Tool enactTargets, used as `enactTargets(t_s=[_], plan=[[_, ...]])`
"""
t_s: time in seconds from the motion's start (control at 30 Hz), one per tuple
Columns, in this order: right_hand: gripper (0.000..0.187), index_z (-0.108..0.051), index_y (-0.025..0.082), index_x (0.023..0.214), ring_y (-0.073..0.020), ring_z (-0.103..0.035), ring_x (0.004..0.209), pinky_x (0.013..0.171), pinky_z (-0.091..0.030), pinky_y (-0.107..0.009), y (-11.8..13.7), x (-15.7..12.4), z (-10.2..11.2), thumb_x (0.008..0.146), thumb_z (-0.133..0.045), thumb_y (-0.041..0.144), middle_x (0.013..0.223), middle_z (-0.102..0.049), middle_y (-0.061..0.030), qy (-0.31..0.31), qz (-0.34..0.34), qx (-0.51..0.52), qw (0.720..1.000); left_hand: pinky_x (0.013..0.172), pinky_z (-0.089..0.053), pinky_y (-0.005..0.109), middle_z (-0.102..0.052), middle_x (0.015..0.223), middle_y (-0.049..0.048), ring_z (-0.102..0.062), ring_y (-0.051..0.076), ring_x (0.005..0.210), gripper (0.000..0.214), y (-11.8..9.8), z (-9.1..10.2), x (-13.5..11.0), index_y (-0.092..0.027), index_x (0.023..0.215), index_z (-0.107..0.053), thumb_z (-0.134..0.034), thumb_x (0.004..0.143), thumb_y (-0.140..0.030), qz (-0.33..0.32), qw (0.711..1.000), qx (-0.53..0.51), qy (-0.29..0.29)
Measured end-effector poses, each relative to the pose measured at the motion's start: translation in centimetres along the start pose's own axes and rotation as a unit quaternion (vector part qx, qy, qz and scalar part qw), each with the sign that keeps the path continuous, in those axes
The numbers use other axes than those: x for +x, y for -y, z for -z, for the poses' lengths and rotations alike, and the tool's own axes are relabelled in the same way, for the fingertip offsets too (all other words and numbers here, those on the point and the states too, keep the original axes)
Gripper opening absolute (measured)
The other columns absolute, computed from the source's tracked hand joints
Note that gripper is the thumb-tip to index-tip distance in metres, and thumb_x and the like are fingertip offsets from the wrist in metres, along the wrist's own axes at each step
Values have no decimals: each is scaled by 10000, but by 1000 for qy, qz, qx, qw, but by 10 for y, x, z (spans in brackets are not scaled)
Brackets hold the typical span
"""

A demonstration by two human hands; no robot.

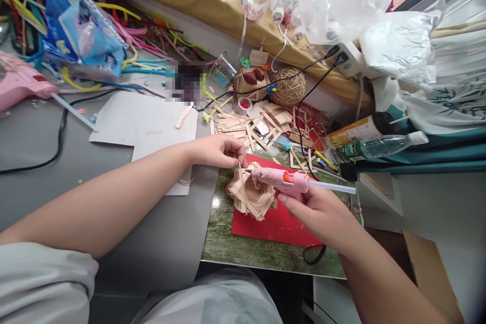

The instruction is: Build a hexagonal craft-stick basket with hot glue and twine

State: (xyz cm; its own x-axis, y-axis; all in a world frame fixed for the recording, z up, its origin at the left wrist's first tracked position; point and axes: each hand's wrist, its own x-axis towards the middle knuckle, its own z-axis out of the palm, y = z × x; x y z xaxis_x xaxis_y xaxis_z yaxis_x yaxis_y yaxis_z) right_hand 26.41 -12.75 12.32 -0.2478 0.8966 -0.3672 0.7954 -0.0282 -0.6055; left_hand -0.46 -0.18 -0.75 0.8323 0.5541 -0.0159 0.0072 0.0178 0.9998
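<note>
**Glue gun at the rim of a stick basket**

The right hand (319, 212) is closed around a pink glue gun (281, 179), thumb along its side, with the nozzle end lying over the top edge of a six-sided stick basket (250, 202). A clear glue stick (334, 188) pokes out of the gun's back.

The left hand (218, 151) has its fingertips pinched together on the basket's far rim (what exactly sits between them is too small to tell). The basket stands on a red sheet (273, 225), which lies on a green patterned mat (228, 243) at the near edge of the grey desk (38, 162).

Just behind the basket lies a loose heap of flat wooden sticks (250, 124), with a ball of twine (288, 86) beyond it. White paper (144, 121) lies under the left forearm, and a second pink glue gun (18, 81) rests at the far left.
</note>
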Motion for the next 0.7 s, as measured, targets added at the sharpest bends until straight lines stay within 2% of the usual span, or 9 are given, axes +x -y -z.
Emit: enactTargets(t_s=[0.1, 0.2, 0.4, 0.5, 0.57, 0.7], plan=[[254, -775, 260, 1022, -216, -644, 661, 600, -554, -322, -1, 4, 0, 1026, -567, 405, 635, -607, 6, 8, 32, -2, 999, 833, -547, 263, -805, 1061, 71, -735, 190, 992, 160, 0, 0, 0, -169, 909, -710, -665, 761, -129, -5, 1000, 1, -1], [260, -771, 243, 1065, -188, -603, 605, 545, -524, -303, -4, 6, -1, 1024, -565, 396, 681, -642, 8, 10, 29, -16, 999, 819, -544, 257, -804, 1063, 66, -730, 185, 977, 167, 0, 0, 0, -167, 915, -721, -666, 760, -139, -7, 1000, 16, -9], [210, -788, 266, 1001, -232, -657, 675, 655, -583, -344, -4, 6, -5, 993, -619, 390, 638, -638, 8, 2, 37, 5, 999, 820, -545, 260, -803, 1055, 69, -729, 184, 974, 167, 0, 0, -2, -166, 914, -715, -651, 763, -133, -6, 1000, 12, -10], [217, -774, 258, 902, -229, -669, 683, 653, -584, -340, -4, 5, -7, 982, -615, 384, 676, -670, 3, -2, 20, -12, 1000, 817, -546, 259, -801, 1046, 66, -727, 181, 972, 174, -2, -1, -2, -168, 918, -719, -649, 764, -130, -4, 1000, 11, -9], [237, -774, 248, 904, -244, -710, 770, 725, -607, -346, -3, 5, -7, 990, -590, 371, 746, -712, -7, 0, 16, -25, 1000, 817, -548, 258, -802, 1043, 64, -728, 177, 960, 168, -2, -1, -2, -168, 910, -721, -655, 761, -129, -2, 1000, 12, -12], [272, -801, 267, 1117, -293, -746, 1018, 984, -606, -405, 2, 8, -7, 1003, -569, 353, 912, -784, -23, 11, 53, -22, 998, 799, -550, 248, -804, 1033, 58, -731, 169, 931, 155, -2, -1, -2, -170, 905, -727, -668, 764, -139, 0, 1000, 17, -17]])
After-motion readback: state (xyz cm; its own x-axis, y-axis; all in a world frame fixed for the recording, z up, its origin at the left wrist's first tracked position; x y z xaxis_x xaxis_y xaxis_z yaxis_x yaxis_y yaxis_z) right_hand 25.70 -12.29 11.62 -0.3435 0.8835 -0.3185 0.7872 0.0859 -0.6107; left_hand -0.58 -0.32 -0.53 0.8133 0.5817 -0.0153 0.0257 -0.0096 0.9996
